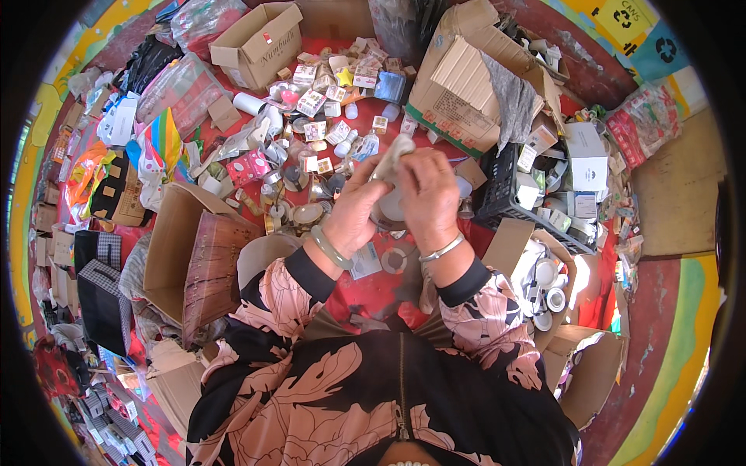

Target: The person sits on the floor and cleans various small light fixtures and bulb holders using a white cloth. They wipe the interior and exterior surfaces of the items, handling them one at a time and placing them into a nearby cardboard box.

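Note:
In front of my chest, both hands are together at a pale, crumpled, cloth-like piece whose kind I cannot make out for certain. My left hand, with a pale green bangle at its wrist, is closed on its lower part. My right hand, with a silver bangle, pinches it from the other side, fingers bent. A round whitish thing shows between the palms; whether a hand holds it I cannot tell. Below the hands, a flat pale packet and a ring-shaped piece lie on the red floor sheet.
Small boxes, jars and tins lie heaped ahead. An open carton stands beyond them. A large carton and a black crate are at right. An opened carton stands left; a carton of white round pieces sits near my right elbow.

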{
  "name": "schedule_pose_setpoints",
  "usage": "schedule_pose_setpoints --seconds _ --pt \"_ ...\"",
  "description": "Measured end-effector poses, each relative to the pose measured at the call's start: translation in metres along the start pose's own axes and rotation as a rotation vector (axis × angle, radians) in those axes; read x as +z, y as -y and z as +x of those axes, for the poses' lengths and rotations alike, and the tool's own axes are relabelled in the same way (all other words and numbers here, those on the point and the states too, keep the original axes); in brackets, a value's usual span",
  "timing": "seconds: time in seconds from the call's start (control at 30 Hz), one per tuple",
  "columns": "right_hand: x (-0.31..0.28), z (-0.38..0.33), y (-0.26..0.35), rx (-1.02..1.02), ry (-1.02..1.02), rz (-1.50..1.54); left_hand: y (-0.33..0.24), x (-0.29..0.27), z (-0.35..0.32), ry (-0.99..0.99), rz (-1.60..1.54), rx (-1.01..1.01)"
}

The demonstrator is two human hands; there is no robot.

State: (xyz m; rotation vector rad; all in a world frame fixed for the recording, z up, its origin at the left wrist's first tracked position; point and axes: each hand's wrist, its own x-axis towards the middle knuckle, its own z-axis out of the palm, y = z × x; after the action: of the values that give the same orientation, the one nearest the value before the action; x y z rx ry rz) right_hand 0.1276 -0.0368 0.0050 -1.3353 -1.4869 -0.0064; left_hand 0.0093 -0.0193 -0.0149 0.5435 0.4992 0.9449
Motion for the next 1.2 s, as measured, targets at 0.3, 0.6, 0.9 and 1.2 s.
schedule_pose_setpoints --seconds 0.3,0.6,0.9,1.2 --pt "0.001 0.001 -0.001 0.087 -0.012 0.024 0.002 0.010 -0.004 -0.031 -0.016 0.075" --pt "0.002 0.002 -0.005 0.191 -0.097 0.055 0.006 0.019 -0.005 -0.018 0.097 0.155" --pt "-0.002 0.004 -0.005 0.126 -0.068 0.025 0.019 0.006 0.003 -0.030 0.183 0.235" --pt "0.001 -0.001 0.003 0.022 -0.007 0.042 0.028 -0.014 0.012 -0.037 0.469 0.400"
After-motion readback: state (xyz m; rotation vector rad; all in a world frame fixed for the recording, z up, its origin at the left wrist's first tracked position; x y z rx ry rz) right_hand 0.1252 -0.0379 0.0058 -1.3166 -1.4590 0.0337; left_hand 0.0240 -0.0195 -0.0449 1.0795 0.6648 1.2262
